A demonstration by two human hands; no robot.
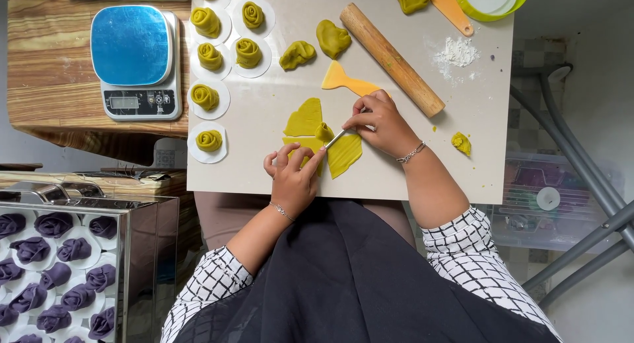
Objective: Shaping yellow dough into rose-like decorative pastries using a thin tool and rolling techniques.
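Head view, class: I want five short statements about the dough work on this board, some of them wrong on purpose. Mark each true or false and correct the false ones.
1. The right hand holds a thin tool against the flat green dough pieces. True.
2. The left hand grips the rolling pin. False: it rests on the dough; the pin lies free on the board.
3. The finished dough roses on the board are purple. False: they are green; the purple roses sit in the metal tray at lower left.
4. A kitchen scale stands on the wooden table. True.
5. Flour lies near the pin. True.
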